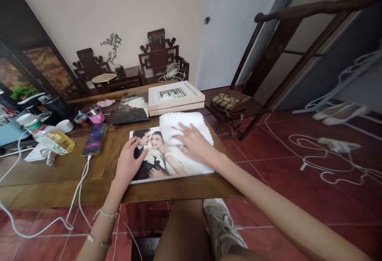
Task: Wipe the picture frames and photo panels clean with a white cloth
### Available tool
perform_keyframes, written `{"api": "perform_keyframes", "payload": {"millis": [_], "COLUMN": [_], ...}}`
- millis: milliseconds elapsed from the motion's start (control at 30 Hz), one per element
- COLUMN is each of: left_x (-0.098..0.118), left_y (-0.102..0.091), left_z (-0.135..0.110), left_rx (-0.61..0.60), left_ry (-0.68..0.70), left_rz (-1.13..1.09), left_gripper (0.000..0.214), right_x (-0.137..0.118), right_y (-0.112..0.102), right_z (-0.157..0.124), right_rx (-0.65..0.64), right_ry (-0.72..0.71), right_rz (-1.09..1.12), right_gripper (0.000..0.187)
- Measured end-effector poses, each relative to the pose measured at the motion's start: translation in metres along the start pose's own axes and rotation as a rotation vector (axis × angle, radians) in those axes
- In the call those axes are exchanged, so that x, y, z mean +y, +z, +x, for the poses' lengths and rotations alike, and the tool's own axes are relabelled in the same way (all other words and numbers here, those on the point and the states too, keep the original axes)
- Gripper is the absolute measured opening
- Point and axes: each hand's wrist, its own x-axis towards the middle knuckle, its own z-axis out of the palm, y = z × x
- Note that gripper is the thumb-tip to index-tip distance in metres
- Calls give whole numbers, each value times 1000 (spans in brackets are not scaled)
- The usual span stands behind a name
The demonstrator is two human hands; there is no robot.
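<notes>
A photo panel (155, 141) with a printed wedding couple lies flat near the table's front edge. My left hand (131, 159) rests on its left side, fingers stretched out and thumb apart. On its right part lies a fluffy white cloth (205, 127) with a scalloped edge, covering the upper right of the print. Pressed down on this cloth is my right hand (193, 143), its fingers spread over the top. The panel's right portion is partly hidden by the cloth and my right forearm.
Behind the panel stand stacked pale frames (176, 104) and a dark photo panel (131, 108). Leftward are a pink cup (96, 115), a phone (94, 139) on a white cable, and a tilted bottle (56, 139). A chair (238, 98) holding a plaid bag (225, 102) stands right.
</notes>
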Motion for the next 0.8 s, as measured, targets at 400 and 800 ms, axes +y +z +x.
{"api": "perform_keyframes", "payload": {"millis": [400,800], "left_x": [-17,-21], "left_y": [-1,1], "left_z": [-7,-7], "left_rx": [-196,-159], "left_ry": [112,124], "left_rz": [-72,-110], "left_gripper": [50,49], "right_x": [-42,-1], "right_y": [-5,1], "right_z": [-78,1], "right_rx": [-7,34], "right_ry": [-253,-36], "right_rz": [87,-30], "right_gripper": [37,42]}}
